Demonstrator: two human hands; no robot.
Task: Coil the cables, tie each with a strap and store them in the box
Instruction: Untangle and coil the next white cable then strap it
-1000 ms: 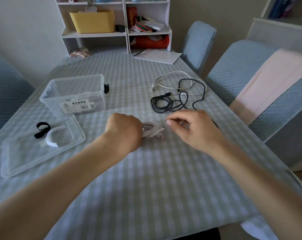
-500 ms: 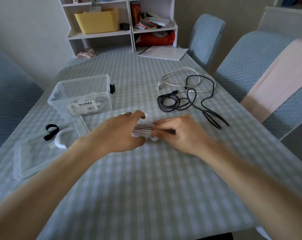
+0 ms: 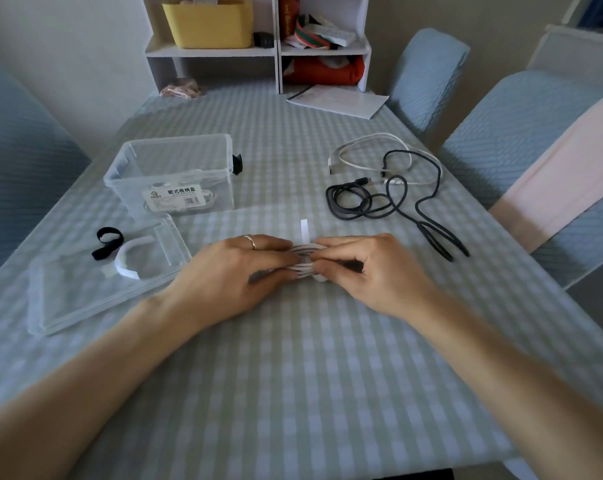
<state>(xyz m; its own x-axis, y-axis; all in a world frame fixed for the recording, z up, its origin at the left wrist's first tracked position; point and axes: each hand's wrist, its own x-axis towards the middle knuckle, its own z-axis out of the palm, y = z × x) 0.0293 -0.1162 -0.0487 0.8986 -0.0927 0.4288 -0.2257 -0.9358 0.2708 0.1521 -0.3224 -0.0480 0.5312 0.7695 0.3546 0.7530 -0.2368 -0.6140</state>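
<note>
A coiled white cable (image 3: pixel 301 263) lies on the table between my hands, with a white strap (image 3: pixel 305 233) standing up behind it. My left hand (image 3: pixel 237 268) grips the coil's left side. My right hand (image 3: pixel 365 268) pinches its right side and the strap. A loose black cable (image 3: pixel 369 202) and a loose white cable (image 3: pixel 365 152) lie at the far right. The clear box (image 3: pixel 175 157) stands open at the left with a white cable inside. Its lid (image 3: pixel 95 292) lies in front, beside a black strap (image 3: pixel 107 242) and a white strap (image 3: pixel 128 261).
A white shelf unit (image 3: pixel 258 50) with a yellow bin stands at the table's far end, next to a white paper (image 3: pixel 338 100). Blue padded chairs (image 3: pixel 521 133) line the right side and another sits at the left. The table edge is near me.
My right hand has closed in on the coil from the right. Both hands now press the coil together, and the white strap has come up behind it.
</note>
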